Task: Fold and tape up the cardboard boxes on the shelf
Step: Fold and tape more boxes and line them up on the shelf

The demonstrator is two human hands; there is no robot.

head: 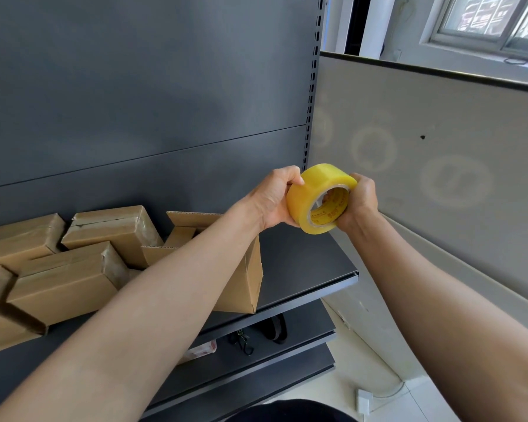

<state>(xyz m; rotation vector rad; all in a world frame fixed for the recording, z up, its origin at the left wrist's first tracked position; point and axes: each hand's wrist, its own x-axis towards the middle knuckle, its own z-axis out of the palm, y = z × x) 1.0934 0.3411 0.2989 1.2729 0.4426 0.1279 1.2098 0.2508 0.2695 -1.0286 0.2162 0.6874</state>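
- While we stood at the dark grey metal shelf point(305, 263), we held the round yellow roll of clear packing tape point(302, 208) up in front of us, above the shelf's right end.
- Our left hand point(273, 197) gripped the roll's left side, thumb and fingers curled over its rim.
- Our right hand point(360, 201) clutched the right side, fingers wrapped round it and reaching into the printed core.
- An open brown cardboard box point(252, 278), flaps up, stood on the shelf beneath our left forearm.
- Taped brown cardboard boxes point(113, 228) lay piled to its left.
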